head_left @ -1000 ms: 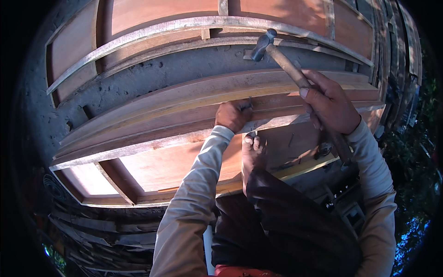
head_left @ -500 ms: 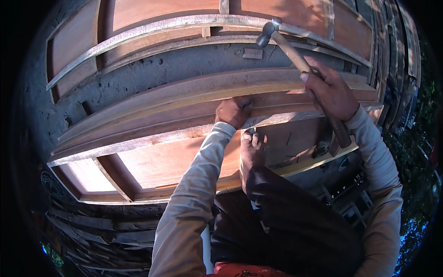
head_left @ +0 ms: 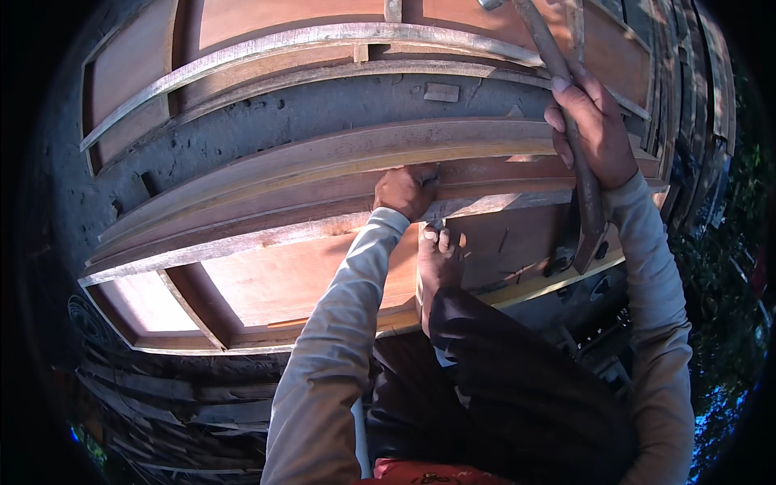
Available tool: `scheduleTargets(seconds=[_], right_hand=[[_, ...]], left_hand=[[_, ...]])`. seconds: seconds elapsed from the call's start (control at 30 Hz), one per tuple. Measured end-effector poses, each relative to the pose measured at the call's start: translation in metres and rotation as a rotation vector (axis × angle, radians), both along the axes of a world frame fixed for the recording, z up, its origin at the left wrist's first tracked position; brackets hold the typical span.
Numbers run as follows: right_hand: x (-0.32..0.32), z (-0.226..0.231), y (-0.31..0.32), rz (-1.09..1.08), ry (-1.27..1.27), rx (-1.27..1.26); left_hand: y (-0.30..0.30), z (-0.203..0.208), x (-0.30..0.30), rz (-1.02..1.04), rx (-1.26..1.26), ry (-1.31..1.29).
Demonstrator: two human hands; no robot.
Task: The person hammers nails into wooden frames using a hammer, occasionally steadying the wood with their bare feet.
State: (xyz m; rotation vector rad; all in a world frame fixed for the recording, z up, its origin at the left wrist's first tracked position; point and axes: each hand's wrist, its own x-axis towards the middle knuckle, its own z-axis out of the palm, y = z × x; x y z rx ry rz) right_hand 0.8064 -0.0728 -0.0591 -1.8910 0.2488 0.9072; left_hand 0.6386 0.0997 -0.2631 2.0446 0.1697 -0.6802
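Note:
My right hand (head_left: 594, 133) grips a hammer (head_left: 543, 36) by its wooden handle. It is lifted over the right part of the work, with the metal head partly cut off at the top edge. My left hand (head_left: 404, 192) is closed and rests in the channel between two long wooden beams. Its fingertips are in shadow, so whatever they pinch is hidden. The near beam (head_left: 291, 233) runs along the plywood-backed wooden frame (head_left: 283, 279) beneath my left wrist. A yellowish-edged beam (head_left: 307, 166) lies just beyond my left hand.
My bare foot (head_left: 440, 263) stands on the frame near the left hand. Dark tools (head_left: 559, 263) lie in the frame's right compartment. Another framed plywood panel (head_left: 275, 28) lies beyond, and a small wood block (head_left: 441, 92) is on the ground. Stacked boards (head_left: 178, 404) lie at lower left.
My right hand has risen up and to the right with the hammer, whose head has swung to the top edge. The left hand has stayed nearly in place.

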Motion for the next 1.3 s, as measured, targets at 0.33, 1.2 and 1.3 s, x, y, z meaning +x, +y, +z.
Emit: scheduleTargets(seconds=[0.33, 1.2, 1.3], right_hand=[[-0.001, 0.007, 0.001, 0.233, 0.130, -0.023], [0.007, 0.035, 0.007, 0.247, 0.167, -0.047], [0.029, 0.028, 0.006, 0.051, -0.218, 0.035]], left_hand=[[0.012, -0.006, -0.005, -0.002, -0.029, 0.040], [0.071, 0.019, -0.036, 0.220, 0.674, -0.177], [0.066, 0.019, -0.030, 0.242, 0.658, -0.254]])
